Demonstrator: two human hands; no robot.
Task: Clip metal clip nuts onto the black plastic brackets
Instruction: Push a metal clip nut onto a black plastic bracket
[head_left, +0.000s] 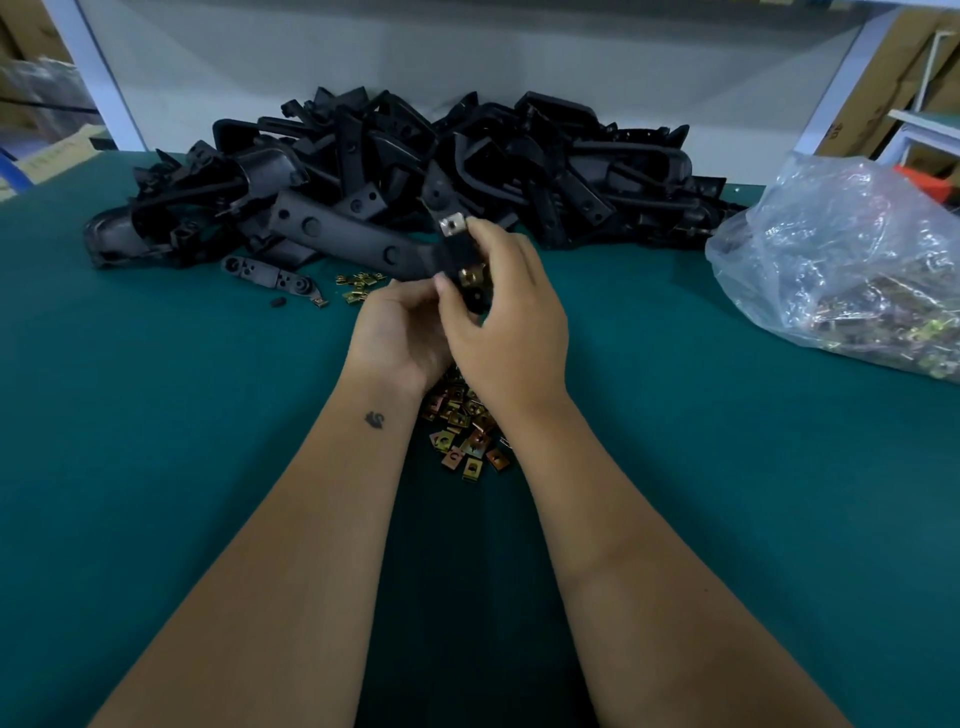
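Hands meet above the green tabletop (156, 415), both on one black bracket (457, 254). Left hand (400, 332) has its grip curled round the bracket's lower end, thumb pressing near a gold clip nut (471, 276) seated on the bracket. Right hand (511, 322) has its grip wrapped over the bracket from the right, fingertips pinching near a silver clip nut (451, 224) on the upper end. Bracket held off the tabletop, tilted up and away. Loose gold clip nuts (462, 441) lie in a heap under the wrists; a smaller scatter (358, 286) lies further back. Big bracket pile (395, 171) at the far edge. Clear plastic bag (841, 260) with more clips sits far right.
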